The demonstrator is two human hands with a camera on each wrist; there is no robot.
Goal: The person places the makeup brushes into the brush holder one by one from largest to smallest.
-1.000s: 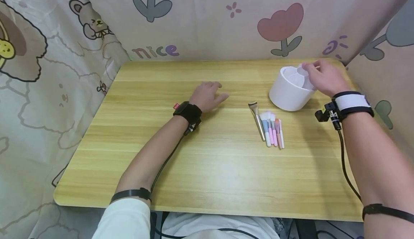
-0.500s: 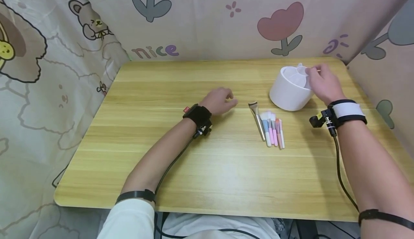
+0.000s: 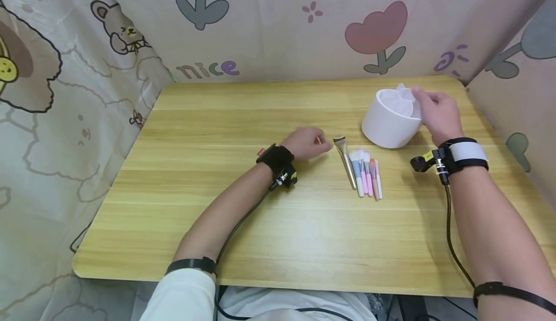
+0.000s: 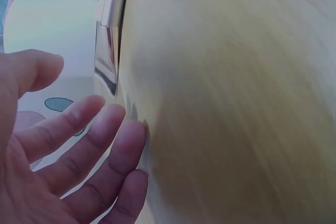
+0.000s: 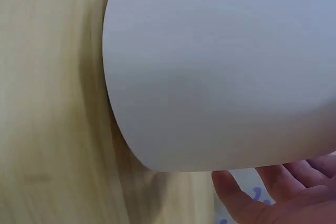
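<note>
A round white brush holder [image 3: 391, 123] with inner dividers stands upright at the table's back right. The right hand [image 3: 440, 113] is at its right side, thumb at the rim and fingers along the outer wall; in the right wrist view fingertips [image 5: 223, 179] touch the white wall. Left of the holder, the left hand [image 3: 307, 143] hovers low over the table, fingers loosely bent and holding nothing. Just right of it lies a gold flat makeup brush [image 3: 346, 164], its bristle end closest to the fingers. Several small makeup brushes [image 3: 367, 174] with blue, pink and white handles lie side by side beyond.
The wooden table [image 3: 217, 118] has a patterned curtain [image 3: 269, 26] behind it and another at the left. Cables [image 3: 451, 234] run from both wrist cameras along the forearms. The person's lap shows below the front edge.
The left hand has moved right and nearer, up to the gold brush, its fingers bending more. The right hand has shifted slightly toward the person along the holder's rim. The makeup brushes have not moved.
</note>
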